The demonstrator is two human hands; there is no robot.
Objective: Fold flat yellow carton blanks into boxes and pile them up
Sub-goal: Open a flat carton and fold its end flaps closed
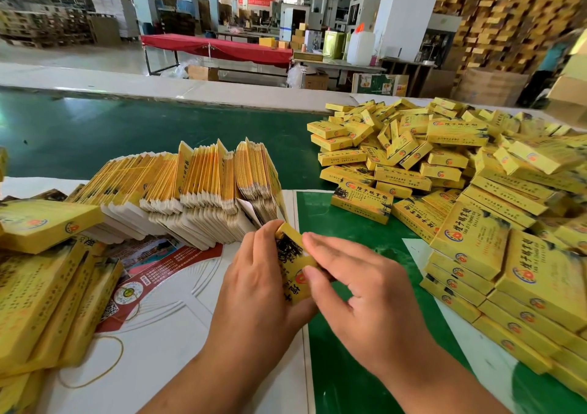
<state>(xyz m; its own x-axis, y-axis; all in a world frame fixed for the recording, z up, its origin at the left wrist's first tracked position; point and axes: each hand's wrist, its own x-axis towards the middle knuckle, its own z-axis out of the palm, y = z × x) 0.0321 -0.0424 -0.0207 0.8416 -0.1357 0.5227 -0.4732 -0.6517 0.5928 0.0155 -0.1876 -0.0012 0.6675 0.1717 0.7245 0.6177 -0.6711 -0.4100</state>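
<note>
A yellow carton [293, 264] with black and red print sits between both hands at the centre, just above the table. My left hand [254, 289] grips it from the left, fingers curled round its edge. My right hand [355, 289] pinches its right side between thumb and fingers. Behind the hands stands a row of flat yellow carton blanks [197, 188] packed on edge. A large heap of folded yellow boxes [444, 172] covers the right side of the table.
More bundled yellow blanks [41, 286] lie at the left. A printed white and red sheet [152, 274] and a rubber band [104, 369] lie under them on the green table [127, 127]. Beyond is a factory floor with a red-covered table [216, 48] and stacked cartons [508, 10].
</note>
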